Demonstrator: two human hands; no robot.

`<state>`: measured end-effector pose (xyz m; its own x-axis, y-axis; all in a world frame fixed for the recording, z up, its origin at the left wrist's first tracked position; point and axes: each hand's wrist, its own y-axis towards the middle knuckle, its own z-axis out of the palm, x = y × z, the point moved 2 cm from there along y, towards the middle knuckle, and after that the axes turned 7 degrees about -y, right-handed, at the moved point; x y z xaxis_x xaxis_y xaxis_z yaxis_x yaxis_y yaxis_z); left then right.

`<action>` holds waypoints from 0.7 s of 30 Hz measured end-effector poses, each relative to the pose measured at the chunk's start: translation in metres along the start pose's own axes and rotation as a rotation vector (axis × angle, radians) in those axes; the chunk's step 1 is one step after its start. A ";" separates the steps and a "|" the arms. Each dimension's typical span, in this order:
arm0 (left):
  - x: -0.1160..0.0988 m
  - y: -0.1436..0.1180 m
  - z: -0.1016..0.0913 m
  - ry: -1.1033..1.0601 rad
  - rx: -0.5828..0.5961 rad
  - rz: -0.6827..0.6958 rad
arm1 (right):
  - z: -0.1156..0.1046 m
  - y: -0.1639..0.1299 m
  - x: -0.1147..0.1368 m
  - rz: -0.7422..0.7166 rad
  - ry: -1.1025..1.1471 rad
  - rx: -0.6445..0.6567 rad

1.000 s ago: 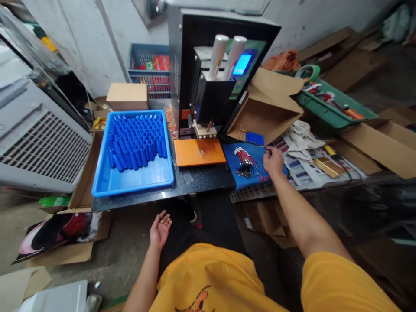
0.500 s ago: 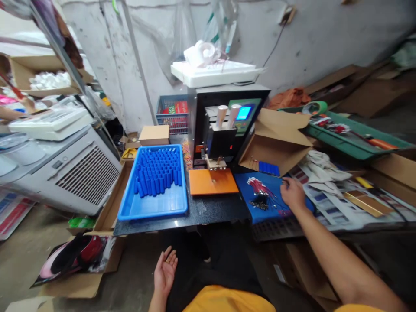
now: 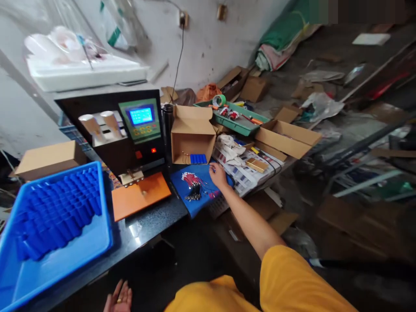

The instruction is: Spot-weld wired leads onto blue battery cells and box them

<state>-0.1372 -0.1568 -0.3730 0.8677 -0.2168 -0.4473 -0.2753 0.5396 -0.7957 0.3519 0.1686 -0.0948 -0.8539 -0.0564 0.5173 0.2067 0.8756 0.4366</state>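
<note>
Swung right since the earlier frame, the view has the spot-welding machine (image 3: 126, 149) carried toward ten o'clock. The right hand (image 3: 217, 175) is rested at the blue cloth's (image 3: 180, 178) right edge, fingers curled; whether anything is gripped cannot be told. Piled connector leads (image 3: 194, 184) are kept apart at its eight o'clock. The left hand (image 3: 119, 298) is held open, palm up, short of the tabletop's (image 3: 147, 221) front edge.

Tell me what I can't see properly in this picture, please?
All in the head view:
Left hand: the bottom edge cuts off its lower part.
Right hand: too small and blurred to tell whether it holds anything.
Blue tray: the left edge cuts off one side.
Lit screen: writing too small and blurred to read.
Red and black wires: too small and tangled to count.
Crate: mostly hidden behind the black machine.
</note>
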 end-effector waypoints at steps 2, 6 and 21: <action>-0.003 -0.012 0.010 0.007 0.013 0.010 | 0.000 -0.001 -0.001 -0.008 0.048 0.004; -0.002 -0.032 0.036 0.016 -0.002 0.065 | -0.005 0.000 0.001 -0.034 0.097 0.032; -0.006 -0.044 0.076 0.052 -0.083 0.055 | -0.014 -0.004 0.051 -0.028 0.008 0.593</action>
<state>-0.0991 -0.1170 -0.3045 0.8283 -0.2317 -0.5102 -0.3572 0.4832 -0.7994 0.3146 0.1556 -0.0600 -0.8509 -0.0845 0.5185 -0.1198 0.9922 -0.0348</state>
